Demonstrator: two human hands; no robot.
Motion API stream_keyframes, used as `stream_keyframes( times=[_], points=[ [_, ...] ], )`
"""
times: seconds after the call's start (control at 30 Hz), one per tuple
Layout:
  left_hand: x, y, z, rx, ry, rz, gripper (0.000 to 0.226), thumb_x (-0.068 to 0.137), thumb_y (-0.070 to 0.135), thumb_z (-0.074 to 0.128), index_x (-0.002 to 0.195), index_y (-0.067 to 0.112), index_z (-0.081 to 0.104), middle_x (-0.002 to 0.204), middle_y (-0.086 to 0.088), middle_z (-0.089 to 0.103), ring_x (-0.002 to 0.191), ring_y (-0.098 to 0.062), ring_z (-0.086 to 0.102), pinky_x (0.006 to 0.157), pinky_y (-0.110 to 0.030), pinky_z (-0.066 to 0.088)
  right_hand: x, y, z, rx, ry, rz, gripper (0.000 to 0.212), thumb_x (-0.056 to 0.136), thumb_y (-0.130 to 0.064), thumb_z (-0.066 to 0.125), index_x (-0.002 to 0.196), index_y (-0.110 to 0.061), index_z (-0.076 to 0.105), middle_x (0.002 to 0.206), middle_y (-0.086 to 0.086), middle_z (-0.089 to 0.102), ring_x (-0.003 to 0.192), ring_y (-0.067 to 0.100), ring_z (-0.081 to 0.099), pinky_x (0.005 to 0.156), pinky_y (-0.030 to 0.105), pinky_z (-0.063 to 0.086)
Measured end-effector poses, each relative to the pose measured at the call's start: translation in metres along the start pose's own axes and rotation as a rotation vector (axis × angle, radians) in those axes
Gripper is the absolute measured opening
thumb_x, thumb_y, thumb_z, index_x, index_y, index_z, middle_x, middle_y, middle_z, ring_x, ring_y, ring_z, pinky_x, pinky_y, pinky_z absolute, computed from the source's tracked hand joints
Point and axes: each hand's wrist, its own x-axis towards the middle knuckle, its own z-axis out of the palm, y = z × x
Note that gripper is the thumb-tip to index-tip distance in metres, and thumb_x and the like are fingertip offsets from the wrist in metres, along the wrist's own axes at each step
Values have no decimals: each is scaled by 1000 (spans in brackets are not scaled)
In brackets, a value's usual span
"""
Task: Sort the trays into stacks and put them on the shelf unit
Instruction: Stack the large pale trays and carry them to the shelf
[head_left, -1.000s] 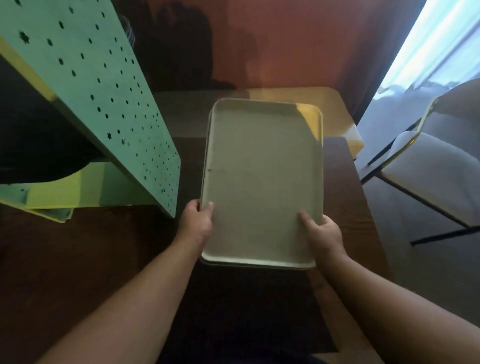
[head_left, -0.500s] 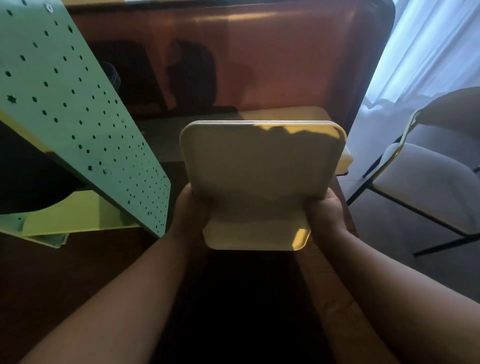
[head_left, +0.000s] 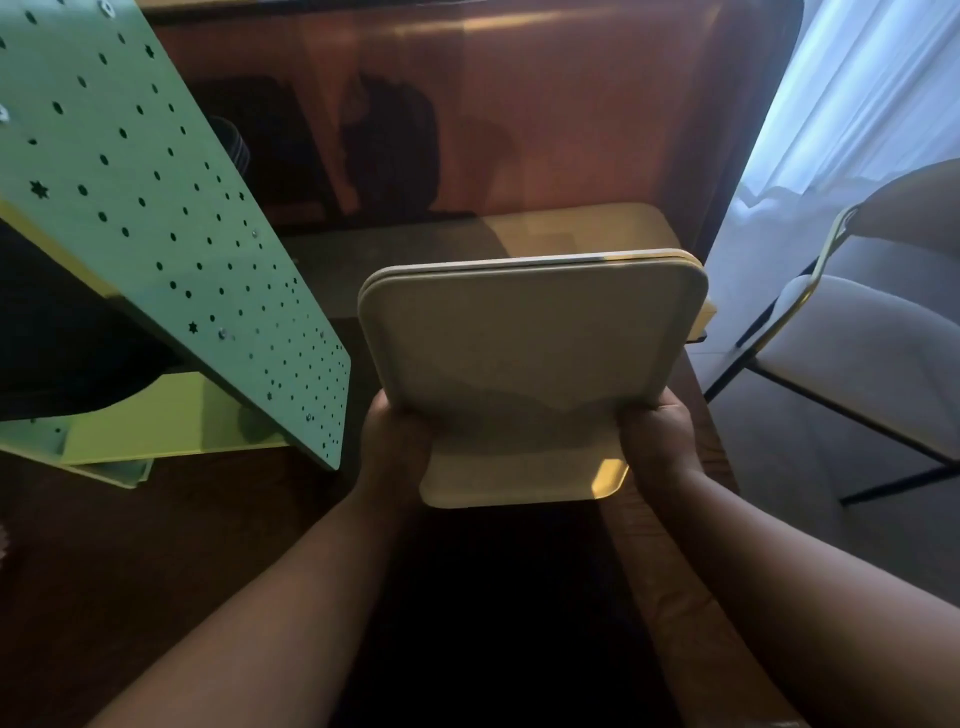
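Head view: I am watching both hands gripping stack of cream trays (head_left: 530, 343), tilted up on end above dark wooden table (head_left: 156, 545), near its right edge. Left hand (head_left: 397, 441) clutching stack's left edge, right hand (head_left: 657, 441) clutching right edge, fingers wrapping behind. Two rims showing at stack's top. Another cream tray (head_left: 519, 480) lying flat beneath, between hands. Green perforated shelf unit (head_left: 171, 234) leaning in at left, well apart from trays. White chair (head_left: 857, 353) sitting off table's right side.
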Motion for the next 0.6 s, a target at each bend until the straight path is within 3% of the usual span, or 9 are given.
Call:
stream_keyframes(
  times=[0.1,0.23,0.3,0.4,0.47,0.53,0.6],
  points=[
    [0,2,-5,170,64,11,26,96,6,44,86,21,62,89,1,68,84,-14,64,60,-26,48,-7,4,1,1,-9,54,35,92,8,45,101,-17,68,100,7,69,95,26,65,75,38,57],
    [7,13,-19,523,23,81,23,100,9,41,92,10,63,93,-5,65,93,-27,60,65,-27,41,-18,1,-1,-86,-72,66,26,89,5,50,100,-9,69,99,15,71,94,38,67,79,51,59],
    [9,24,-29,516,-30,53,17,94,8,43,95,11,60,97,-8,64,93,-27,56,72,-30,42,-28,-5,2,-20,-81,78,28,88,12,46,97,-4,68,91,17,70,85,38,67,66,44,60],
    [10,38,-50,454,-149,13,29,84,8,51,111,7,60,109,-15,66,92,-30,60,84,-39,51,-49,-17,14,-98,-23,87,26,86,11,48,97,-2,67,87,15,68,73,29,65,57,33,56],
    [7,46,-67,405,-225,-18,30,90,13,58,119,6,59,107,-14,67,90,-28,64,78,-41,56,-60,-20,20,-254,16,78,14,88,-1,54,85,-11,65,91,13,63,77,25,60,61,32,48],
    [2,54,-83,410,-302,-1,30,95,20,60,121,6,56,103,-11,66,90,-24,65,68,-34,53,-73,-23,27,-411,13,79,22,94,-21,56,72,-24,56,99,9,58,90,23,53,71,30,46],
    [-1,62,-97,401,-359,43,24,97,15,58,117,0,57,94,-9,65,82,-20,63,61,-29,51,-89,-23,35,-498,48,97,30,97,-30,54,67,-25,50,95,7,58,90,22,51,75,28,43]
  ],
)
